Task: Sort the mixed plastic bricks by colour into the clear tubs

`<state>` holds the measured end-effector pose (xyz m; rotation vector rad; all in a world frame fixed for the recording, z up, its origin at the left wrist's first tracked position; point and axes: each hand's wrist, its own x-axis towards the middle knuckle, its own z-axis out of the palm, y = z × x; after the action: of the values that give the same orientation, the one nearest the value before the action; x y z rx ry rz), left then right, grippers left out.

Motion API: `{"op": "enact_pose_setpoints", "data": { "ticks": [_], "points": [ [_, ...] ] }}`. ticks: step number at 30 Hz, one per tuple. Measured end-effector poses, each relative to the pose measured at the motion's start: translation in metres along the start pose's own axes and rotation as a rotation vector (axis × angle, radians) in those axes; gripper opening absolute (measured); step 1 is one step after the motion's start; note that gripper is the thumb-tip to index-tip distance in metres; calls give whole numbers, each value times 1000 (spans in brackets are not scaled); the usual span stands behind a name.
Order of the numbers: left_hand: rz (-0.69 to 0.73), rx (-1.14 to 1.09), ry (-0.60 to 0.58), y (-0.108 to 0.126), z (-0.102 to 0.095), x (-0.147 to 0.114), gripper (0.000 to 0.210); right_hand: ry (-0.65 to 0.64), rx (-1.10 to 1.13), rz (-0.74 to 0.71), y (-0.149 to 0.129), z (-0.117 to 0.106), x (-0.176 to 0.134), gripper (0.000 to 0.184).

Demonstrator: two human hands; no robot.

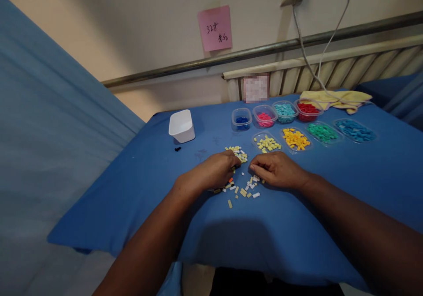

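Observation:
A loose pile of small toy bricks (243, 192), mostly pale yellow and white with an orange one, is spread over the blue cloth between my hands. My left hand (220, 169) rests over the pile's left side, fingers curled down among the pieces. Its fingertips are partly hidden, so what they pinch cannot be made out. On the right, my right hand (279, 169) lies on its side with fingers folded in, beside a few white bricks. Whether it holds a piece is hidden. Just behind it is a shallow clear tray of pale yellow bricks (267, 144).
Several clear tubs of sorted bricks, such as red ones (308, 108) and orange-yellow ones (295, 138), stand at the back right. A white bin (182, 127) and a small black piece (177, 148) sit left. A yellow cloth (337, 98) lies by the radiator (350, 60).

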<state>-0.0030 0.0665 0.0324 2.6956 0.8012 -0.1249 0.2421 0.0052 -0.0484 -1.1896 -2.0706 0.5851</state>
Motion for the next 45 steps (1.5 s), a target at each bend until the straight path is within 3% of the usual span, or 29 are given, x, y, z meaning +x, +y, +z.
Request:
{"op": "enact_pose_setpoints", "data": {
  "ticks": [8, 19, 30, 40, 45],
  "points": [
    [34, 11, 26, -4, 4, 11, 25, -10, -1, 3, -1, -1, 0, 18],
    [-39, -21, -61, 0, 2, 13, 40, -11, 0, 0, 0, 0, -1, 19],
    [13, 23, -88, 1, -2, 13, 29, -8, 24, 7, -1, -1, 0, 20],
    [-37, 4, -131, -7, -1, 15, 22, -18, 24, 25, -3, -2, 1, 19],
    [-25, -73, -114, -6, -10, 12, 20, -9, 27, 25, -4, -1, 2, 19]
  ]
}}
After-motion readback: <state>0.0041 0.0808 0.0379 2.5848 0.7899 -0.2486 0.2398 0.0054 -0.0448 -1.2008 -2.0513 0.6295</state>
